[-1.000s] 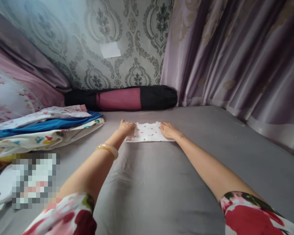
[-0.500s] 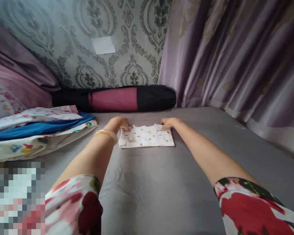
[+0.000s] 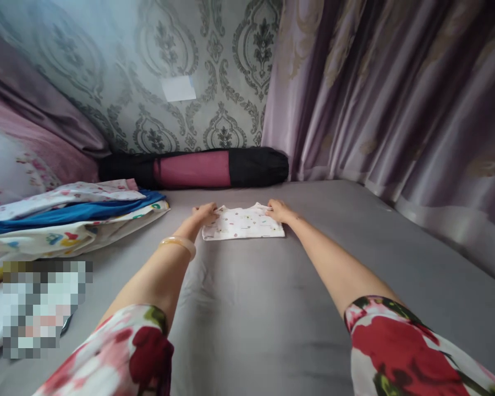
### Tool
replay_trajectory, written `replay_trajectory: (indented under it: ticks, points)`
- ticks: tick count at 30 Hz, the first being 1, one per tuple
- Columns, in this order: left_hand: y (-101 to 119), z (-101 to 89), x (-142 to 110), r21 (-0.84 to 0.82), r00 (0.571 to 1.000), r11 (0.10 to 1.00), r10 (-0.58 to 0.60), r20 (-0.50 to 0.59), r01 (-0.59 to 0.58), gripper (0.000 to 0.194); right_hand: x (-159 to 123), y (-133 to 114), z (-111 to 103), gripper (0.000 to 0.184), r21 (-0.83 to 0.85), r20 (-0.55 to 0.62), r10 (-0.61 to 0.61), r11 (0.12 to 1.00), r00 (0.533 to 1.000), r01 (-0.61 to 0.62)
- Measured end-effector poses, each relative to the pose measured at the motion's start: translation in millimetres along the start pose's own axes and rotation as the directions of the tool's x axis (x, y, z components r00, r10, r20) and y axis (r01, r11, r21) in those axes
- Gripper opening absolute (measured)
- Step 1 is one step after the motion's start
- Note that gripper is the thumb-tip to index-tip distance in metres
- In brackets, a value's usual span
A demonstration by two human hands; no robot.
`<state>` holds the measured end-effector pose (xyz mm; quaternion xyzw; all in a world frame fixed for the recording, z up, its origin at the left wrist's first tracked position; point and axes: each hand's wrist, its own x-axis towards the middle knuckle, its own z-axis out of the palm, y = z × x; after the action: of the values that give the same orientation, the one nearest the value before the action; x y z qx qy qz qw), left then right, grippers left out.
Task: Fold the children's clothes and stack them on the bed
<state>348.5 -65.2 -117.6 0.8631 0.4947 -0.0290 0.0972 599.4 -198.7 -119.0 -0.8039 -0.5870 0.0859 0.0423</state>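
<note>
A small white shirt (image 3: 244, 224) with a scattered print lies folded into a wide rectangle on the grey bed sheet (image 3: 247, 308). Its far edge dips in the middle like a neckline. My left hand (image 3: 206, 212), on the arm with a pale bangle (image 3: 181, 243), is closed on the shirt's far left corner. At the far right corner, my right hand (image 3: 279, 210) pinches the fabric between thumb and fingers. The far edge seems slightly raised at both corners; the near edge rests on the sheet.
Several garments lie stacked at left, including a blue one (image 3: 78, 211) and a cream printed one (image 3: 107, 231). A blurred-out object (image 3: 49, 308) lies near left. Against the wall rests a black and maroon roll bag (image 3: 193, 169). Purple curtains (image 3: 334, 110) hang at right.
My hands have drawn slightly closer together, and the shirt's far corners are pulled up a little more. The whole view has shifted slightly.
</note>
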Motion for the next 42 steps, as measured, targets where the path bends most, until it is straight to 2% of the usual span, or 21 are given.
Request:
replay_trajectory:
  ticks: [3,6,8,12,16,19,24,28,32,37,42]
  points:
    - [6.9,-1.5,-24.3,-0.005,0.994,1.0,-0.012,-0.107,0.012,0.028,-15.0,-0.4,1.9,0.031,0.1,-0.109,0.012,0.995,0.994,-0.001]
    - [7.7,-18.1,-42.5,-0.046,0.979,0.999,-0.004,-0.201,-0.005,0.027,-25.1,0.6,-7.4,0.027,0.181,-0.204,-0.003,0.983,0.979,0.041]
    - [5.1,-34.5,-52.8,-0.08,0.969,0.996,0.02,-0.248,-0.041,0.03,-31.1,2.7,-18.6,0.029,0.215,-0.268,-0.049,0.971,0.962,0.109]
    - [-0.1,-65.2,-73.4,-0.168,0.957,0.975,0.096,-0.273,-0.146,0.034,-45.8,8.2,-44.9,0.025,0.253,-0.36,-0.161,0.931,0.919,0.263]
    - [1.5,-76.4,-95.5,-0.229,0.915,0.953,0.098,-0.391,-0.2,0.034,-66.2,12.5,-59.2,0.022,0.243,-0.464,-0.229,0.896,0.856,0.371]
    - [2.8,-66.5,-114.6,-0.185,0.88,0.948,0.151,-0.45,-0.258,0.033,-87.2,15.6,-51.5,0.021,0.161,-0.524,-0.299,0.884,0.797,0.438]
    - [-3.5,-26.3,-156.3,-0.081,0.81,0.898,0.348,-0.471,-0.432,0.03,-135.0,22.2,-18.0,0.023,0.046,-0.508,-0.457,0.832,0.73,0.552]
    - [-10.2,3.4,-185.5,-0.082,0.778,0.857,0.417,-0.47,-0.509,0.027,-168.8,24.2,-0.3,0.027,0.0,-0.485,-0.503,0.818,0.715,0.575]
    - [-16.1,23.6,-197.8,-0.059,0.747,0.827,0.472,-0.468,-0.559,0.025,-185.8,23.3,9.6,0.033,-0.059,-0.448,-0.54,0.813,0.712,0.579]
    - [-21.4,39.5,-210.0,-0.023,0.76,0.81,0.54,-0.362,-0.586,0.032,-200.9,22.6,26.0,0.035,-0.122,-0.386,-0.578,0.805,0.719,0.581]
    - [-24.4,38.2,-228.3,-0.072,0.796,0.804,0.567,-0.21,-0.591,0.04,-214.0,24.2,27.8,0.049,-0.087,-0.242,-0.603,0.794,0.76,0.602]
